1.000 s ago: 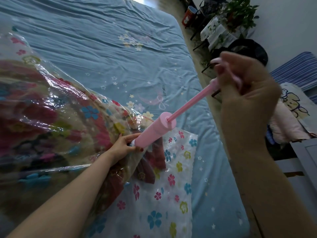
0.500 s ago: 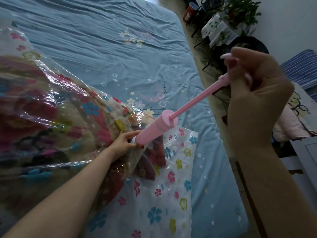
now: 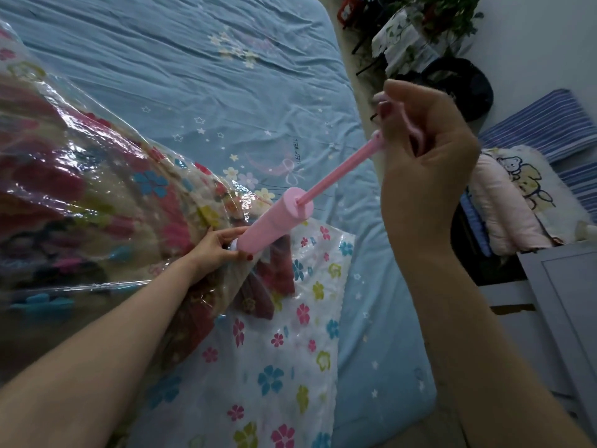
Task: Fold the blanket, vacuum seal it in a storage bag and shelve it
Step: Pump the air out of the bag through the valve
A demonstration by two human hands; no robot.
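Head view looks down over a wide light-blue bedsheet (image 3: 200,76) printed with small stars and flowers, which fills the far and middle ground. On its left and near side lies the clear plastic storage bag (image 3: 284,360) patterned with coloured flowers, bulging and glossy over the folded red-and-cream floral blanket (image 3: 64,195) inside it; the bag's flat, unfilled end reaches toward the near right.

At the right edge, off the bed, are a pink-and-white cushion with a bear drawing (image 3: 517,195) and, far right, a leafy green houseplant on a cloth-covered stand (image 3: 436,14).

Smaller, at the centre, the pink cylindrical hand pump (image 3: 274,224) stands tilted, its base against the bag where a white valve seems to sit. Its thin pink piston rod (image 3: 339,169) is drawn well out.

The left hand (image 3: 216,250) grips the pump's base, fingers curled round it and pressing it to the bag. The right hand (image 3: 426,150) is clenched round the rod's handle, which is mostly hidden in the fist.

What matters for the next stroke is the line of the pump: its long axis runs from the valve at near left up to the right hand at far right. The push likely has to travel straight back down that line, toward the left hand, or the base could rock off the valve. The bag looks puffy, so sealing seems far from finished.
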